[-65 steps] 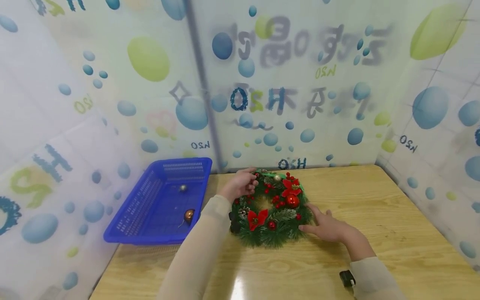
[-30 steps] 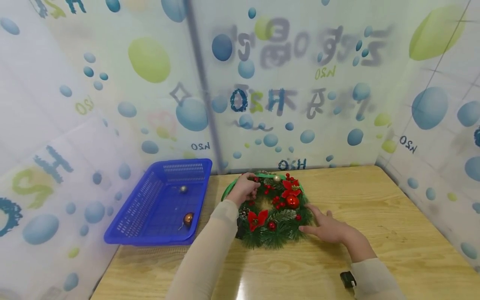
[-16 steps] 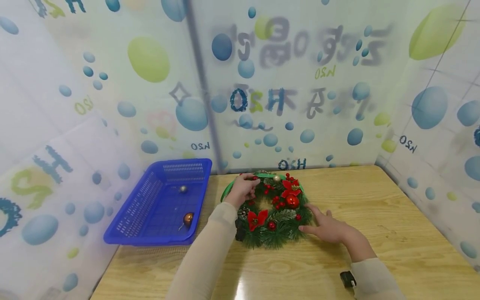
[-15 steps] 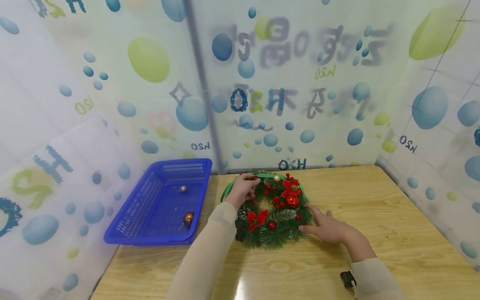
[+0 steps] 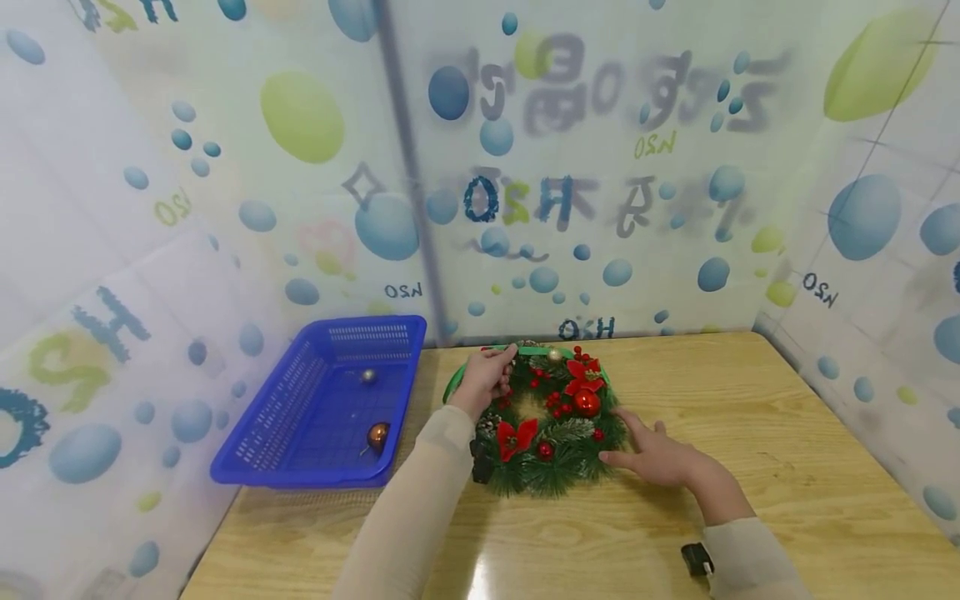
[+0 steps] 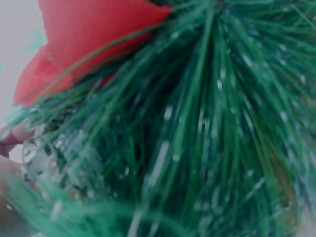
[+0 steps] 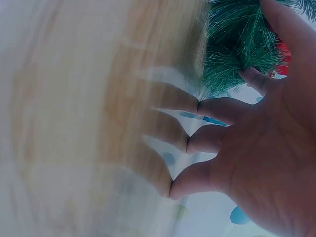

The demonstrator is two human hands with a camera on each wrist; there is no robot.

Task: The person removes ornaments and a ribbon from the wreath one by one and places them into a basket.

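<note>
A green Christmas wreath [image 5: 555,475] lies on the table, dressed with red poinsettias [image 5: 517,439], red berries, small baubles and a pine cone. My left hand [image 5: 483,382] is at its upper left, lower fingers bent, one digit reaching along a green ribbon [image 5: 534,351]. I cannot tell what these fingers hold, as the hand covers that spot. The left wrist view is filled by pine needles [image 6: 207,123] and a red petal [image 6: 94,29]. My right hand [image 5: 656,454] has its fingers spread, thumb and forefinger at the wreath's right edge. Its other fingertips [image 7: 207,106] rest on the table.
A blue plastic basket [image 5: 251,433] stands on the left, with a copper bauble [image 5: 378,436] and a small silver bauble [image 5: 368,376] inside. The wooden table [image 5: 757,450] meets a patterned curtain [image 5: 637,250] at the back.
The left hand has come slightly right and nearer over the wreath, and its top digit has straightened along the ribbon. The ribbon now shows left of that hand. The right hand stays in place.
</note>
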